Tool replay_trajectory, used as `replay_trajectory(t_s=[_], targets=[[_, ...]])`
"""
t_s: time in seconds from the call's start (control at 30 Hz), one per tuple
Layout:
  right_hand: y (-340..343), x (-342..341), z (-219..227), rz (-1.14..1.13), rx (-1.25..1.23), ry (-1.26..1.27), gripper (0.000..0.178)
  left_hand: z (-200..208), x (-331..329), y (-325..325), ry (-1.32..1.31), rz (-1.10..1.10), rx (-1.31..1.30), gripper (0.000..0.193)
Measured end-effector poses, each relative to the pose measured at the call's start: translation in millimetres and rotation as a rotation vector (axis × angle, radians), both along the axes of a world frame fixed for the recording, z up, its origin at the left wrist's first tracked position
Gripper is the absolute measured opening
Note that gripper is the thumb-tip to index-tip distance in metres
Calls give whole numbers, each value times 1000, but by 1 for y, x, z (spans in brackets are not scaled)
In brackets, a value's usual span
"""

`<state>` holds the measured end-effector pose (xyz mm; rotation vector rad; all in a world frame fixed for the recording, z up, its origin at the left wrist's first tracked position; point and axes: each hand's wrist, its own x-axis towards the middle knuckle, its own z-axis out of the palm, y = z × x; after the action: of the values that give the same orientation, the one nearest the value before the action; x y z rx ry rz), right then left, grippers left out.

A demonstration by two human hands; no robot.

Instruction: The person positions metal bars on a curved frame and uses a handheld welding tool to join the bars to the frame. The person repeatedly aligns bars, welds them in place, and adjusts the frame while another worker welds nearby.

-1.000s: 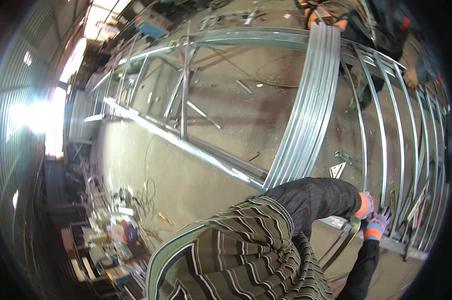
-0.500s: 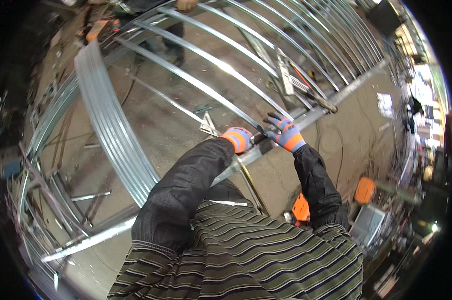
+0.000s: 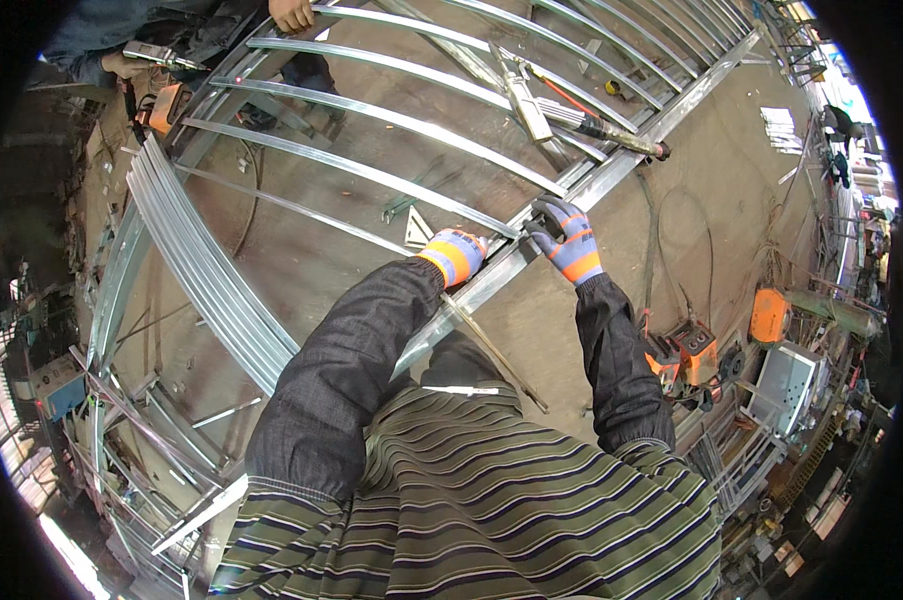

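Both my hands wear grey gloves with orange bands and work at the near rail (image 3: 616, 176) of a large metal frame with many cross bars. My left hand (image 3: 456, 256) is closed at the end of a slim metal bar (image 3: 301, 207); the exact grip is hidden under the glove. My right hand (image 3: 569, 242) rests at the rail near the end of another cross bar (image 3: 371, 177), thumb and fingers apart. A white triangular square (image 3: 417, 228) stands beside my left hand. Below that hand, a thin rod (image 3: 496, 352) sticks out from the rail.
A stack of metal profiles (image 3: 206, 265) lies to the left. At the far left, a co-worker's hand (image 3: 291, 14) touches the frame, near an orange device (image 3: 168, 108). A torch-like tool (image 3: 621, 135) lies across the bars. An orange machine (image 3: 686, 355) and cables are at right.
The view has shifted, bringing a co-worker's hands into sight at the far left. My hands stay at the rail; the right hand's fingers are now less spread.
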<state>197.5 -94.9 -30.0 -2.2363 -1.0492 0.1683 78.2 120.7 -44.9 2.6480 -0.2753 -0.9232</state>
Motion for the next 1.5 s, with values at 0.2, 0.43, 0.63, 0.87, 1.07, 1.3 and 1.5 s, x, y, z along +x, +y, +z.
replay_trajectory(t_s=[0.2, 0.43, 0.63, 0.87, 1.07, 1.3, 1.5], targets=[[6, 3, 7, -39, 11, 135, 43, 0, 2, 0, 40, 41, 32, 31], [7, 2, 16, -47, 81, 110, 45, -3, -3, 9, 5, 298, -48, 32], [10, 3, -4, -100, -23, -34, 48, -6, 1, 10, 189, 613, -140, 52], [38, 17, -11, 50, -281, -187, 49, -17, 2, 6, 35, 337, 56, 30], [60, 17, -3, 359, -398, -368, 42, -23, -3, 8, 7, 403, 94, 31], [76, 32, -7, 713, -724, -439, 28, -18, -5, 8, 61, 554, 27, 42], [85, 37, -2, 558, -507, -326, 33, -35, -12, 18, -117, 536, 120, 34]])
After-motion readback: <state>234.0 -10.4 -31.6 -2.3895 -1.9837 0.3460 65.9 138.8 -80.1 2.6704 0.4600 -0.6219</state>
